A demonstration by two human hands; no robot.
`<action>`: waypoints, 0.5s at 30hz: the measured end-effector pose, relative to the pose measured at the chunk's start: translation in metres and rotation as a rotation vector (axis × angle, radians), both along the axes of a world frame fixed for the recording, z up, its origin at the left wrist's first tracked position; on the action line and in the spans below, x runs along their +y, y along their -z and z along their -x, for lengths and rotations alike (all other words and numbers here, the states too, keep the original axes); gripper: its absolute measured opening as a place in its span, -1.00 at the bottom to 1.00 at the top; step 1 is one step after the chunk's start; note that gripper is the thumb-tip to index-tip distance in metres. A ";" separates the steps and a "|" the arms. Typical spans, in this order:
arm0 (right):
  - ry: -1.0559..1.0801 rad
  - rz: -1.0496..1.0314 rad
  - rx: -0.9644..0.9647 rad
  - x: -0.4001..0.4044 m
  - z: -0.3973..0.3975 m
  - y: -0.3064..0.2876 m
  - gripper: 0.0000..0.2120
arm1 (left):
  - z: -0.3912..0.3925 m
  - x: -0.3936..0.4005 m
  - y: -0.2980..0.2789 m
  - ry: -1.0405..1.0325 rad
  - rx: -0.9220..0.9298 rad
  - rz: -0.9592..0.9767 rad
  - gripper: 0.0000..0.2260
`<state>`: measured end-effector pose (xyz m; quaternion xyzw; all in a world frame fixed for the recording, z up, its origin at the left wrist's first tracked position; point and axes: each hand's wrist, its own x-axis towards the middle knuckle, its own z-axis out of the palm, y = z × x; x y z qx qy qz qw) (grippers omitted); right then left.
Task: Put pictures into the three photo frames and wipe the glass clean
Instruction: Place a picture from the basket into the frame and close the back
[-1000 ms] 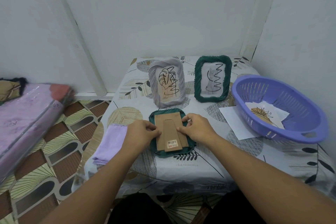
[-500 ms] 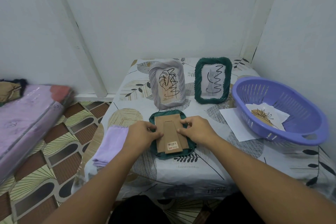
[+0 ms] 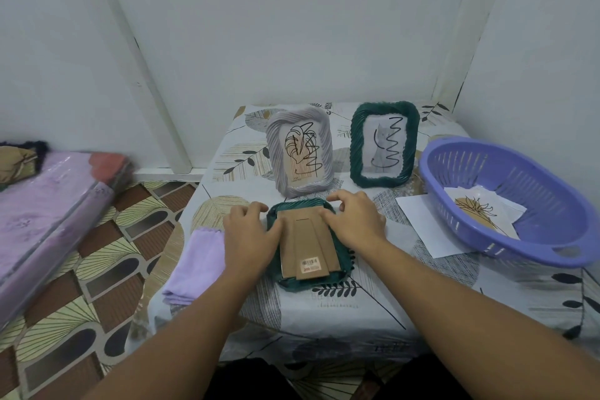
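Lying face-down frame (image 3: 310,245) between both hands, touching.

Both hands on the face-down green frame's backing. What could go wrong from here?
1. The face-down frame lies glass-down on the tablecloth; pressing with the left hand and right hand may smudge it.
2. The grey frame stands just behind the right hand; lifting could topple it.
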<state>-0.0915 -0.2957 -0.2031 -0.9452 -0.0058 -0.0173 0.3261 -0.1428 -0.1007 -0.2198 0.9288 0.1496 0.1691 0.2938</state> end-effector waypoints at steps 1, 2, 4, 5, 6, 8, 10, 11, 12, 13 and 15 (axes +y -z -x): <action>0.005 0.029 0.007 0.001 0.000 0.001 -0.65 | -0.001 0.000 0.005 0.000 -0.013 -0.030 -0.64; 0.005 0.047 0.014 0.002 0.000 0.003 -0.63 | -0.002 0.000 0.010 0.000 -0.032 -0.064 -0.60; 0.006 0.062 0.031 0.003 0.000 0.008 -0.58 | -0.003 0.000 0.017 -0.014 -0.070 -0.104 -0.58; 0.008 0.062 0.035 0.003 0.000 0.011 -0.56 | -0.003 0.000 0.019 -0.020 -0.089 -0.112 -0.58; 0.012 0.055 0.033 0.002 0.001 0.014 -0.55 | -0.003 -0.001 0.020 -0.022 -0.108 -0.126 -0.60; 0.018 0.040 0.010 0.001 0.004 0.019 -0.55 | -0.002 -0.002 0.022 -0.024 -0.139 -0.183 -0.63; 0.016 0.030 -0.015 0.000 0.006 0.023 -0.55 | -0.001 -0.001 0.023 -0.035 -0.148 -0.220 -0.64; 0.018 0.019 -0.021 0.000 0.006 0.023 -0.55 | -0.001 -0.001 0.024 -0.039 -0.146 -0.224 -0.63; 0.023 0.003 -0.022 0.000 0.006 0.024 -0.55 | -0.001 -0.001 0.024 -0.040 -0.141 -0.223 -0.62; 0.028 -0.013 -0.019 0.000 0.006 0.024 -0.55 | 0.000 -0.001 0.024 -0.040 -0.133 -0.217 -0.61; 0.034 -0.029 -0.011 0.001 0.005 0.024 -0.55 | 0.000 -0.001 0.024 -0.032 -0.120 -0.200 -0.59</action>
